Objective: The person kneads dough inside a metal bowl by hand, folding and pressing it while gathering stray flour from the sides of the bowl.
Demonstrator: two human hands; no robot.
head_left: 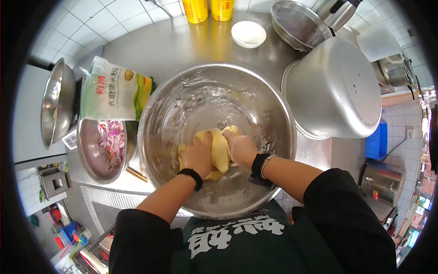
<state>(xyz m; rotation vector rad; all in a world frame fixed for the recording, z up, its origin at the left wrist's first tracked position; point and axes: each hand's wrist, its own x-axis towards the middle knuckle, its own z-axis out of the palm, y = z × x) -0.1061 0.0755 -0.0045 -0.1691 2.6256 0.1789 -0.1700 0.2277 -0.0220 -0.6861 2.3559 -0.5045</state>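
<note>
A pale yellow lump of dough (221,153) lies in a large steel mixing bowl (219,68) whose inner wall is smeared with white flour. My left hand (198,157) presses on the dough's left side, its fingers curled over and sunk into it. On the opposite side my right hand (242,147) grips the dough, fingertips hidden in its folds. White residue coats the fingers of my right hand. Part of the dough is covered by both hands.
Left of the bowl stand a bag of rice flour (109,89) and a steel bowl of sliced red onion (111,141). A big upturned aluminium pot (335,89) is close on the right. Behind are a white bowl (248,34) and two yellow containers (195,10).
</note>
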